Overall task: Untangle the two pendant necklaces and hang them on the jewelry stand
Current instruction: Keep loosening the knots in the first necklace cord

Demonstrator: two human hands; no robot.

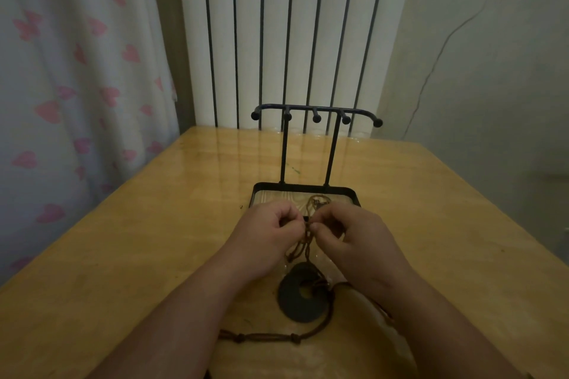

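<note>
Wooden table (138,255), left hand (264,237) and right hand (354,240) apparently pinching tangled brown cords (304,240), forearms level

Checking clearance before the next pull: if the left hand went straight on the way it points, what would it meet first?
Probably the jewelry stand: its black tray lies just beyond the left hand, which pinches the tangled cords. Height is unclear; it might pass over the rim toward the posts.

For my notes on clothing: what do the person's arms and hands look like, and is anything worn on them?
The left forearm and right forearm are bare as far as the frame shows; no sleeves show. The left hand and right hand wear no gloves, and no ring or watch can be seen.
</note>
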